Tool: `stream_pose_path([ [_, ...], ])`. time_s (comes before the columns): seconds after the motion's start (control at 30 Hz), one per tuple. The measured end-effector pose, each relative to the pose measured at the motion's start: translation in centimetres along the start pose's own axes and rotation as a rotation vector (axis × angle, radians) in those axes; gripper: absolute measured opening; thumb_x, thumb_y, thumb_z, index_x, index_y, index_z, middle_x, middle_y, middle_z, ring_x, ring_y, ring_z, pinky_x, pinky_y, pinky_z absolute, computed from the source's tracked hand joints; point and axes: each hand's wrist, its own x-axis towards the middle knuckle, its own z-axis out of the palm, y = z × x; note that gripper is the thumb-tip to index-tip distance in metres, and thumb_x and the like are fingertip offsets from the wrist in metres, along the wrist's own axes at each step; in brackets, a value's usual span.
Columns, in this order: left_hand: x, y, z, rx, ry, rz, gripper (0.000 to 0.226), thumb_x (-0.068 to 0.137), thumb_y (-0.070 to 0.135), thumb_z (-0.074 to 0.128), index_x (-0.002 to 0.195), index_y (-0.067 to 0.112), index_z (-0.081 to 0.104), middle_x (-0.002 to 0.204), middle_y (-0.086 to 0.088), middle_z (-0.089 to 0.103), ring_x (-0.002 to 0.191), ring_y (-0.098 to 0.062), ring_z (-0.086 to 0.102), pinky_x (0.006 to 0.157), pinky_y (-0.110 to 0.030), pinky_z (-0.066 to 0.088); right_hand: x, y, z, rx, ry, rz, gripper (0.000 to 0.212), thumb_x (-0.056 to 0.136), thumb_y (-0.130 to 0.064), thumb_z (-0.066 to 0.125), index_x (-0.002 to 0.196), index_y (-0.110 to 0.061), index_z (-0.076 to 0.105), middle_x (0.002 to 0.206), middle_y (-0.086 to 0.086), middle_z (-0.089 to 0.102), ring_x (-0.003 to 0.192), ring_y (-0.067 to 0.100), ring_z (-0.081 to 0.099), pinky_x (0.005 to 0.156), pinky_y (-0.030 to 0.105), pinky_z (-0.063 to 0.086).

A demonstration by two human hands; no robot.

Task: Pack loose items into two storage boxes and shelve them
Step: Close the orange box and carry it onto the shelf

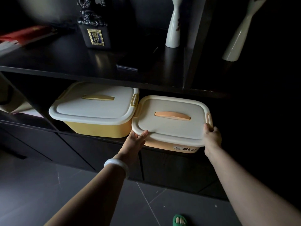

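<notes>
Two lidded storage boxes side by side in dark shelf [114, 79] compartment. Yellow box [97, 128] at left, pushed further in, cream lid on. Orange box [171, 147] at right, touching yellow one, front overhanging shelf edge — "Bear" label visible on front. Left hand [136, 140] at front-left corner of orange box, thumb on lid rim, grip holding corner. Right hand [212, 136] clasps front-right corner near side latch. White bangle [116, 166] on left wrist. Two white vases [173, 23] on upper shelf.
</notes>
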Motion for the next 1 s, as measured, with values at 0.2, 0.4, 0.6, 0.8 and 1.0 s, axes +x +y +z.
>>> stream_pose_path([
  [0.2,0.3,-0.4,0.0,-0.035,0.043,-0.055,0.039,0.097,0.021,0.056,0.133,0.017,0.045,0.133,-0.004,0.059,0.125,-0.019,0.053,0.111,-0.041,0.035,-0.1,0.2,0.0,0.042,0.008,-0.007,0.044,0.096,-0.038,0.051,0.126,-0.006,0.053,0.119,0.019,0.060,0.107,0.034,0.059,0.076,0.035,0.045],
  [0.4,0.7,-0.6,-0.2,-0.068,0.056,-0.078,0.037,0.094,0.022,0.061,0.129,0.023,0.050,0.128,0.001,0.063,0.123,-0.016,0.055,0.109,-0.039,0.037,0.0,0.5,0.0,0.064,0.007,-0.002,0.047,0.095,-0.042,0.052,0.128,-0.008,0.053,0.120,0.017,0.061,0.109,0.034,0.059,0.084,0.040,0.048],
  [0.6,0.6,-0.7,0.0,-0.068,0.043,-0.038,0.035,0.094,0.020,0.060,0.127,0.025,0.051,0.116,0.009,0.068,0.114,-0.011,0.060,0.095,-0.027,0.045,-0.1,0.6,0.2,0.044,0.022,-0.013,0.048,0.095,-0.042,0.051,0.130,-0.008,0.051,0.121,0.017,0.060,0.110,0.034,0.058,0.080,0.038,0.046],
  [0.8,0.0,-1.1,0.7,-0.044,0.123,0.040,0.039,0.092,0.018,0.063,0.129,0.015,0.051,0.104,0.005,0.071,0.090,-0.004,0.066,0.074,-0.017,0.051,0.2,0.7,0.3,0.031,0.031,-0.014,0.051,0.095,-0.042,0.052,0.131,-0.007,0.051,0.123,0.018,0.059,0.110,0.034,0.059,0.083,0.040,0.049],
  [1.0,-0.7,-1.9,2.7,-0.116,0.186,0.072,0.054,0.084,0.018,0.074,0.132,0.019,0.050,0.121,-0.002,0.067,0.114,-0.018,0.062,0.102,-0.038,0.045,0.4,0.9,0.5,0.051,0.037,-0.020,0.046,0.095,-0.042,0.052,0.128,-0.009,0.054,0.116,0.015,0.062,0.106,0.033,0.061,0.074,0.033,0.045],
])
